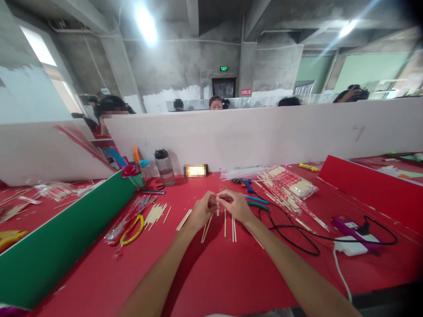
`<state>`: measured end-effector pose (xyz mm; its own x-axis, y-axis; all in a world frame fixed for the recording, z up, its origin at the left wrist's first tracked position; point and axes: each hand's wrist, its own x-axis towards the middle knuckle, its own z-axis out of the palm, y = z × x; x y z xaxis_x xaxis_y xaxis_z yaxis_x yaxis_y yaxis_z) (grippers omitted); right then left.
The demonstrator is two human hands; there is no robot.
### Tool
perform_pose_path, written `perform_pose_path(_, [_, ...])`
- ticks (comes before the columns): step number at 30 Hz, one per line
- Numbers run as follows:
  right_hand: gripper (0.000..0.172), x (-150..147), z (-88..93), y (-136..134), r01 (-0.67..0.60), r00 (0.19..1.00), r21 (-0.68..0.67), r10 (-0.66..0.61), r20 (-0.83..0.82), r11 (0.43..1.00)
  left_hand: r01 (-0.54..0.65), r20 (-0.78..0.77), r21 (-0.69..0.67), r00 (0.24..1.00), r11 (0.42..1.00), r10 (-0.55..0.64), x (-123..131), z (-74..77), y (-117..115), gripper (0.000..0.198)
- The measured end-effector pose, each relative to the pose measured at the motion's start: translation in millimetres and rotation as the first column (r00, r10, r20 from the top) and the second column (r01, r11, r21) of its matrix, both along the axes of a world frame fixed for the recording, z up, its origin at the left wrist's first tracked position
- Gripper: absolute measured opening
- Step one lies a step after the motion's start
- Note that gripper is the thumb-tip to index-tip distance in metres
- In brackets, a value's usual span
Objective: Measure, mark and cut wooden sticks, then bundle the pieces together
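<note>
Above the middle of the red table, my left hand (pixel 202 209) and my right hand (pixel 236 205) meet with their fingertips pinched together. Between them is a short pale wooden stick (pixel 217 210), upright, its top partly hidden by the fingers. Both hands appear to grip it. On the table just below lie more cut sticks: a pair (pixel 206 230) by my left wrist, a single one (pixel 225 223), and another pair (pixel 234 230) near my right hand. One further stick lies partly under my right forearm.
Left: a stick pile (pixel 155 215), yellow-handled scissors (pixel 134 233), a green divider (pixel 76 237). Behind: a bottle (pixel 164 168) and phone (pixel 196 171). Right: a blue glue gun (pixel 246 185), packaged chopsticks (pixel 291 185), a looping black cable (pixel 294 227), a purple power strip (pixel 345 223). People sit beyond the white partition (pixel 264 132).
</note>
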<state>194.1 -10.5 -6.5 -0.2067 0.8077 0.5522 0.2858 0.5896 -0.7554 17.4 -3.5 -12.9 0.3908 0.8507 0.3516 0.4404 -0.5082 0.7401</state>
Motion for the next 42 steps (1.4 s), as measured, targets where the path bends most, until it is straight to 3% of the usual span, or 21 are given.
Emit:
perform_pose_path(15, [0.015,0.1,-3.3,2.1,-0.046,0.999,-0.043,0.048,0.026,0.998,0.037,-0.130,0.001,0.991,0.999,-0.037,-2.1,-3.8,-1.7,0.023])
perform_pose_path(21, [0.020,4.6,-1.5,7.1,0.022,0.997,-0.041,-0.025,-0.076,0.999,0.044,-0.138,-0.012,0.989,0.999,-0.045,-2.7,-4.8,0.5,0.029])
perform_pose_path(25, [0.027,18.8,-2.0,16.8,0.077,0.990,-0.157,-0.095,-0.107,0.985,0.022,-0.189,-0.039,0.982,0.999,-0.029,-5.8,-6.4,1.4,0.030])
perform_pose_path(28, [0.025,29.2,-6.3,21.6,0.052,0.995,-0.291,-0.024,0.096,0.955,-0.014,-0.292,-0.099,0.956,0.995,-0.016,-6.1,-5.9,-1.9,0.029])
perform_pose_path(30, [0.020,31.6,-9.8,21.5,0.099,0.955,-0.315,-0.001,0.297,0.944,-0.042,-0.361,-0.140,0.932,0.989,-0.011,-5.2,-3.6,-5.4,0.032])
perform_pose_path(34, [0.016,24.2,-14.6,16.3,0.233,0.795,-0.192,-0.073,0.602,0.953,-0.042,-0.427,-0.187,0.903,0.982,-0.042,-3.6,2.0,-10.7,0.031])
perform_pose_path(39, [0.016,10.6,-17.1,11.6,0.286,0.625,-0.085,-0.119,0.771,0.955,-0.007,-0.407,-0.225,0.909,0.974,-0.087,-5.6,-0.1,-8.6,0.030])
perform_pose_path(42, [0.018,6.1,-15.9,9.5,0.293,0.547,-0.058,-0.117,0.829,0.954,-0.058,-0.430,-0.134,0.903,0.989,-0.005,-9.2,-3.1,-4.1,0.024])
